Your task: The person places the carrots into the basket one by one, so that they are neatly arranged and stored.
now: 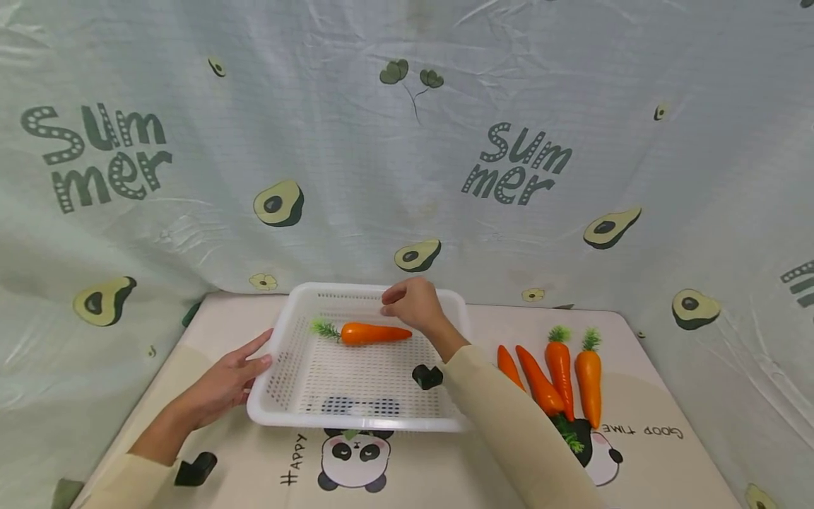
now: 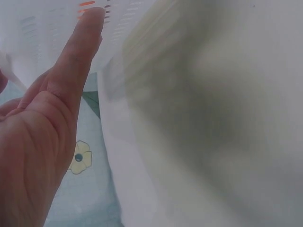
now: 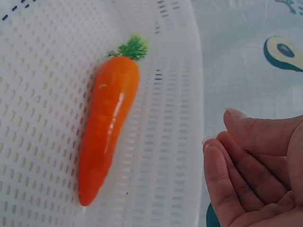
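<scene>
The basket point(image 1: 362, 425) is located between the hands, on the table point(image 1: 248, 481). It is white, rectangular and round-cornered, with a smooth rim and rows of slots in its walls and base.

The left hand point(image 1: 225, 378) has its fingers extended against the outside of the near wall. The right hand point(image 1: 416, 307) is at the far rim, fingers loosely bent and thumb apart from them, holding nothing; contact with the rim cannot be determined.

One carrot point(image 1: 375, 334) lies on its side in the basket, just below the right hand. Its body is glossy orange and tapered; the frilly green top points toward the left hand, the tip toward the right forearm.

Four other carrots point(image 1: 589, 385) lie on the table, right of the right forearm. The sleeve partly covers one; two have their green tops facing away from the person.
</scene>
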`<state>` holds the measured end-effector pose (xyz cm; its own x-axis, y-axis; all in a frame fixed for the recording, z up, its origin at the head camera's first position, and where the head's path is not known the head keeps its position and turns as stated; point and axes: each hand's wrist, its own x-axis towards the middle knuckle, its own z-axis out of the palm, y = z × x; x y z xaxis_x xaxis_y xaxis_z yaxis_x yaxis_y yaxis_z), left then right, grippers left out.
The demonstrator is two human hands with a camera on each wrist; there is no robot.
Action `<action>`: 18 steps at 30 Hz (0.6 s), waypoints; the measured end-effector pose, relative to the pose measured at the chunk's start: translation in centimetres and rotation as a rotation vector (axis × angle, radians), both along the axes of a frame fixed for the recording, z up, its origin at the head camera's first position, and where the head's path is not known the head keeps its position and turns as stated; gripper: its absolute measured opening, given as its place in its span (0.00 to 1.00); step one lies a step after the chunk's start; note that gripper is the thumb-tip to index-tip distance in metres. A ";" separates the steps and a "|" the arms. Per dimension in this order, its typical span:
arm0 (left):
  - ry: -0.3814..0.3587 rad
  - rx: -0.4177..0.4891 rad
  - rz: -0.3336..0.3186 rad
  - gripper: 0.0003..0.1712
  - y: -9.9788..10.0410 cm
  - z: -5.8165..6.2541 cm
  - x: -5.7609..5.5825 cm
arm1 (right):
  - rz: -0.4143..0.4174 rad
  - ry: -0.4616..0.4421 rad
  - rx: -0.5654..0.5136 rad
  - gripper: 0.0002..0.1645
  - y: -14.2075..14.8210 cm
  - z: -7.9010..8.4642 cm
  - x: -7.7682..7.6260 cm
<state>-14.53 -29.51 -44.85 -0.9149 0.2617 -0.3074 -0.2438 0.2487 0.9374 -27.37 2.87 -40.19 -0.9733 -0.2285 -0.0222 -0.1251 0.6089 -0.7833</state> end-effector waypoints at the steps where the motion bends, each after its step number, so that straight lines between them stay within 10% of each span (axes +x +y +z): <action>1: 0.000 -0.001 0.000 0.44 0.0 -0.1 0.0 | -0.007 -0.005 -0.012 0.13 0.2 0.2 0.1; 18: -0.015 -0.026 0.007 0.45 -0.1 -0.4 -0.3 | -0.019 -0.096 -0.205 0.14 4.0 2.3 1.8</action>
